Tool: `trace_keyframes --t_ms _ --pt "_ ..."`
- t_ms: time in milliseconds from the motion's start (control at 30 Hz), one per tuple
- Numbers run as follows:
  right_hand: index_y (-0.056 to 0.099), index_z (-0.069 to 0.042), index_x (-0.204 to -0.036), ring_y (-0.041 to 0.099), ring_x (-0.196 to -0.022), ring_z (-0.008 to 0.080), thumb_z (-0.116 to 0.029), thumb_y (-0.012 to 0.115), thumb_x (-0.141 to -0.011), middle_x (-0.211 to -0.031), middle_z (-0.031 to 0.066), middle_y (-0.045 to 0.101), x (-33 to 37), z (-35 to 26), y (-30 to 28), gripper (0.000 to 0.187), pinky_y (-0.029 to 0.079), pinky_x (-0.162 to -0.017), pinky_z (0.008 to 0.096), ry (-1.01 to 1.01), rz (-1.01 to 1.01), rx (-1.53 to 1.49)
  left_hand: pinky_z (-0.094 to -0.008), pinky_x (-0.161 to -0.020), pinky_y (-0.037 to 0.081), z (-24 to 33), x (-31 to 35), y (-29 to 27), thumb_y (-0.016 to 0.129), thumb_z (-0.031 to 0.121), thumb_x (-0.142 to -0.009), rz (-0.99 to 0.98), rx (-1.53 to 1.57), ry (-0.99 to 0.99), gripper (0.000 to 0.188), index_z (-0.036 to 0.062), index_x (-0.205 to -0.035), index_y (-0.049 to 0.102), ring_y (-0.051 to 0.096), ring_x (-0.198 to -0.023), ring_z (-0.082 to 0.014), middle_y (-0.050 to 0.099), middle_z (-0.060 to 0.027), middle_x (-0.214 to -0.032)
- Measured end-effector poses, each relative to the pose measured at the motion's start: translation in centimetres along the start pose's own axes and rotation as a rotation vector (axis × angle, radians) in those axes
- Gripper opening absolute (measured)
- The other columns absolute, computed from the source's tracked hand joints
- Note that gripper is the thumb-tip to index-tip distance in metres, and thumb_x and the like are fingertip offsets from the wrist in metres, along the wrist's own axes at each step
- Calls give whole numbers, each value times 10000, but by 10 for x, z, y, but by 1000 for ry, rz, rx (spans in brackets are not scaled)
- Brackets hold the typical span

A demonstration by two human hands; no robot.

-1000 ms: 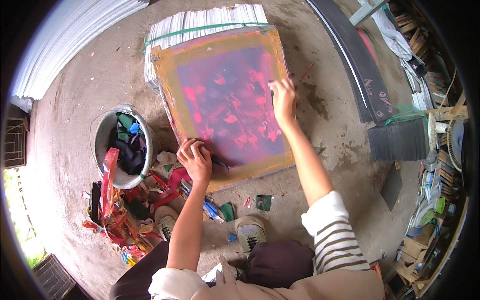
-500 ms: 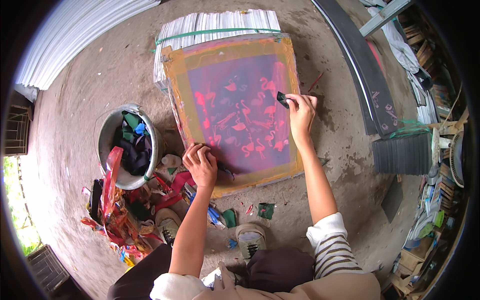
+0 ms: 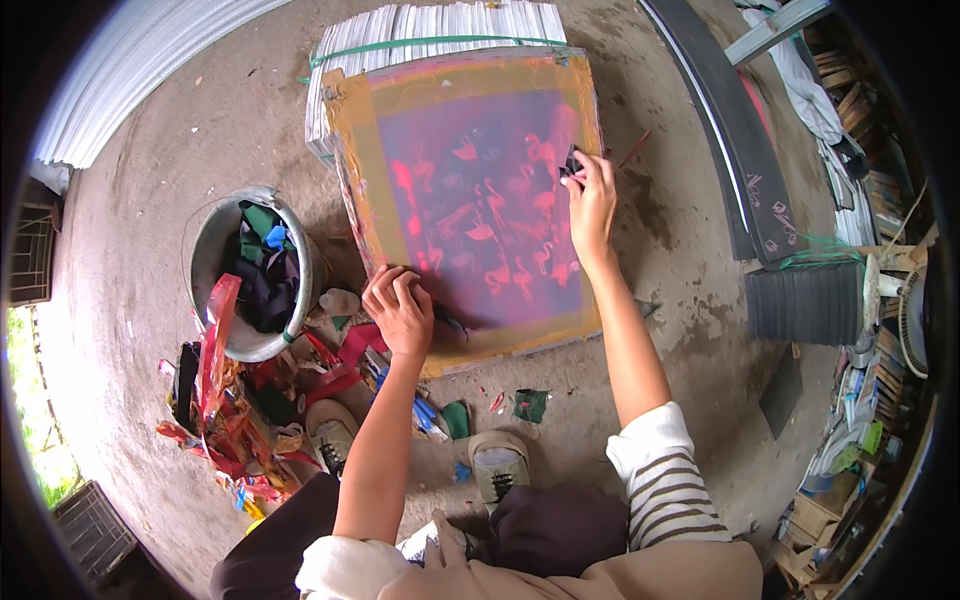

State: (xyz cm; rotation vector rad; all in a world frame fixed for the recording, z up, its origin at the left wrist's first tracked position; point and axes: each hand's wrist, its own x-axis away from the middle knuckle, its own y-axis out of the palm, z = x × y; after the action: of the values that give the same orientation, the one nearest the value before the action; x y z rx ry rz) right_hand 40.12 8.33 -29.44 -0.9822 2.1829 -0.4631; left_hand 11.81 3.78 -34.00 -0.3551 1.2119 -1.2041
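Note:
Before me a silk-screen frame [image 3: 475, 345] with a tape-covered border holds a purple mesh marked with pink flamingo shapes. My left hand [image 3: 398, 315] is closed on its lower left edge, fingers bent over the border. A dark scrap [image 3: 455, 322] shows beside that hand; I cannot tell whether the hand touches it. Over the upper right of the mesh, my right hand [image 3: 593, 205] pinches a small dark cloth scrap [image 3: 572, 163] between thumb and fingers. The far part of the frame overlaps a strapped stack of white sheets [image 3: 430, 30].
Left of the frame stands a metal bucket [image 3: 205, 270] of dark and green cloth scraps. Red plastic strips [image 3: 225, 400] lie heaped below it. Green scraps [image 3: 530, 404] litter the floor near my shoes [image 3: 497, 465]. Black sheets [image 3: 805, 303] are stacked at the right.
My right hand has moved up along the right side of the mesh with the cloth scrap, which is now more crumpled. My left hand keeps its place on the frame. The view has shifted slightly.

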Motion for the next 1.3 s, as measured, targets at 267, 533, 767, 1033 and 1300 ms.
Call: trace_keyframes --t_ms 267,533,767,1033,1300 --pt "687 -6 -876 627 -797 236 77 693 -744 -830 84 645 43 10 -6 156 545 -687 357 -201 -75 272 -467 -999 360 -2 0 -1 609 47 -779 -30 24 -2 203 93 -973 567 467 -1163 -327 524 -95 -1108" --pt "665 -5 -872 602 -782 287 119 599 -777 -808 125 627 44 2 -7 170 506 -680 376 -184 38 214 -457 -1002 358 0 0 0 609 70 -784 -28 7 10 180 108 -957 575 475 -1156 -315 529 -85 -1094" --pt "658 28 -820 574 -772 288 73 644 -778 -780 130 605 54 27 -19 63 488 -655 378 -308 -58 264 -466 -1003 352 2 -4 5 611 49 -772 -40 12 5 200 94 -961 565 462 -1163 -326 519 -101 -1119" --pt "671 26 -866 556 -789 273 74 629 -786 -778 117 592 59 22 -27 102 476 -683 399 -345 -153 303 -464 -1010 348 -1 2 2 608 37 -759 -48 0 -5 200 93 -947 565 455 -1170 -323 514 -96 -1120" --pt "665 21 -850 542 -788 261 104 615 -787 -803 106 590 52 24 -28 116 493 -687 377 -225 -142 308 -466 -1013 349 1 2 3 607 47 -774 -61 14 1 190 83 -957 570 453 -1178 -321 512 -98 -1127"
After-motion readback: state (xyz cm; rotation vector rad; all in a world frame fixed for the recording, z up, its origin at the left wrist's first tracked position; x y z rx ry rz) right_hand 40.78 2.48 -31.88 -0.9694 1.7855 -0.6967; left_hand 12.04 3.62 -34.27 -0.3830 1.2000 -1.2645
